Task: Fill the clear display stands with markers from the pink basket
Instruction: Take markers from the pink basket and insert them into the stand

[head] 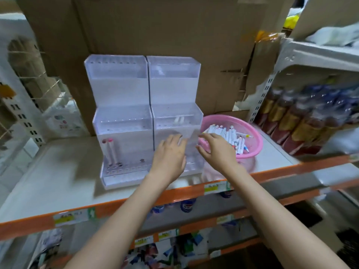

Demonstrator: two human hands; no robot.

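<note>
The white, orange-edged shelf (pixel 58 171) bears two clear tiered plastic display stands (pixel 120 121), with the round pink plastic basket (pixel 256 141) just beside the right one for a short reach. My left hand (pixel 169 154) lies flat, fingers spread, at that stand's front, probably steadying it. My right hand (pixel 215 148) curls loosely at the basket's rim; blur hides any hold. White-barrelled markers (pixel 227 133) heap inside.

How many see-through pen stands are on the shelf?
2. One clear plastic tiered display stand stands on the left; the second clear stand is beside it, next to the round pink plastic basket. No others show.
</note>
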